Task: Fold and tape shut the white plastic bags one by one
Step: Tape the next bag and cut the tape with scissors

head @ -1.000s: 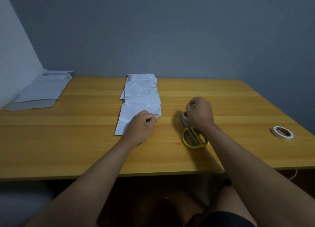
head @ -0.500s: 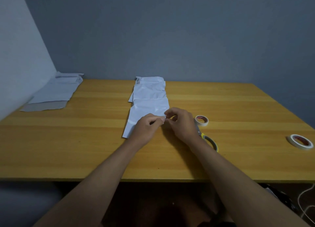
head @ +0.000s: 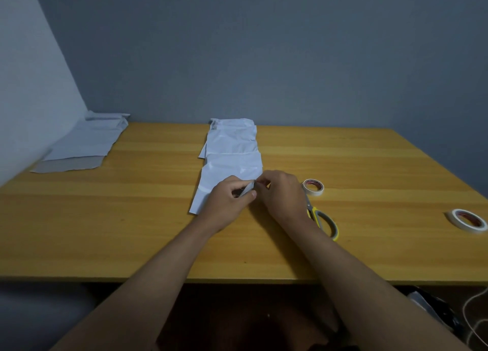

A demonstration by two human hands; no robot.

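Observation:
A long white plastic bag (head: 231, 155) lies flat down the middle of the wooden table (head: 132, 232), folded into a narrow strip. My left hand (head: 227, 201) rests on its near right corner and pinches a small strip of tape between thumb and fingers. My right hand (head: 281, 193) meets it from the right and pinches the other end of the same strip. A roll of white tape (head: 313, 187) sits just right of my right hand. Yellow-handled scissors (head: 323, 222) lie beside my right wrist.
A pile of white plastic bags (head: 84, 144) lies at the far left corner against the wall. A second tape roll (head: 468, 220) sits near the table's right edge. A white cable (head: 472, 321) hangs below the table at the lower right.
My right hand left the scissors and tape roll and came over to my left hand at the bag's corner. Both hands now pinch the tape strip.

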